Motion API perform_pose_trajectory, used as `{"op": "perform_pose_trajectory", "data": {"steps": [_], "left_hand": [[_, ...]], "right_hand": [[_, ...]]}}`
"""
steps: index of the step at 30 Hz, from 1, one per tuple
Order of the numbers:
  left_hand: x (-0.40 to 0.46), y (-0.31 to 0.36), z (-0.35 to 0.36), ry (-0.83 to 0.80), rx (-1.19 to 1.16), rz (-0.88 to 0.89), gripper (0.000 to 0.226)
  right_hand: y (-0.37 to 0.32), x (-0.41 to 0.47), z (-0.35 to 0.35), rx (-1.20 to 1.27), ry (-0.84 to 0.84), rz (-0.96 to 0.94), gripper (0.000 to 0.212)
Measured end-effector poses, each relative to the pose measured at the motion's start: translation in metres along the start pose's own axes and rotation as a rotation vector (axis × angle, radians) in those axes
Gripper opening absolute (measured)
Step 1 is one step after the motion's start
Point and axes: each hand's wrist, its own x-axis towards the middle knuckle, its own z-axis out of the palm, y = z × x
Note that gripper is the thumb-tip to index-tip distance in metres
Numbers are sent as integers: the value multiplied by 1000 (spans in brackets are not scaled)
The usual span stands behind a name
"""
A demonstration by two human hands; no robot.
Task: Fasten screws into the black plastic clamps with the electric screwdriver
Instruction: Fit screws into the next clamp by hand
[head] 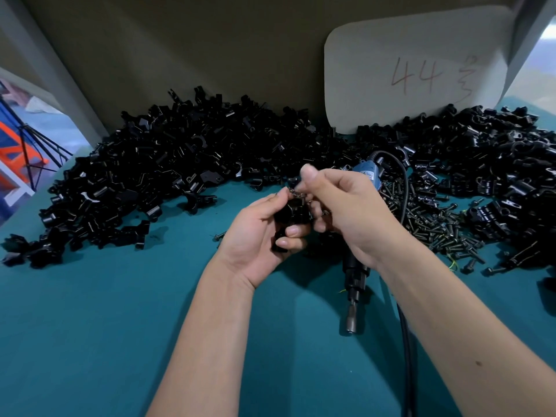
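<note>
1. Black plastic clamp sits at the centre of the view, gripped in the person's left hand, whose fingers curl round its lower body while the thumb presses near its top edge.
2. Meeting it from 3 o'clock, the right hand pinches a small metal screw between thumb and forefinger, right at the top of the clamp; the fit of the screw in the clamp is too small to make out.
3. Lying on the teal surface under the right wrist, the electric screwdriver points its bit toward 6 o'clock, its blue rear end showing beyond the knuckles at 12 o'clock. Neither hand holds it.
4. Its black cable loops from the blue end and runs down past the right forearm to the bottom edge.
5. A long heap of loose clamps spreads from 9 o'clock across to 12 o'clock behind the hands, and a second heap fills the 2 o'clock side.
6. Loose dark screws lie scattered at 3 o'clock, just beside the screwdriver, and one stray screw rests near the left hand at 9 o'clock.
7. A pale card marked "44" leans against the brown backing board at 1 o'clock.
</note>
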Motion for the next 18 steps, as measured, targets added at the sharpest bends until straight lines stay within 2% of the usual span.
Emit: {"op": "perform_pose_trajectory", "data": {"steps": [3,6,8,12,16,18], "left_hand": [[-1,2,-3,6,-42,2,27],[-1,2,-3,13,-33,-9,27],[-1,1,-1,11,-22,-11,24],[-1,2,-1,18,-17,-7,25],[-1,2,-1,3,-26,-4,18],[-1,1,1,3,-20,-1,23]], "right_hand": [[-2,-1,-3,18,-113,6,22],[-2,-1,-2,-20,-64,-9,14],[0,-1,-1,-22,-16,-10,22],[-1,-2,-1,16,-68,-16,16],[1,0,-2,-47,14,-60,24],[1,-1,-2,-3,-21,-42,17]]}}
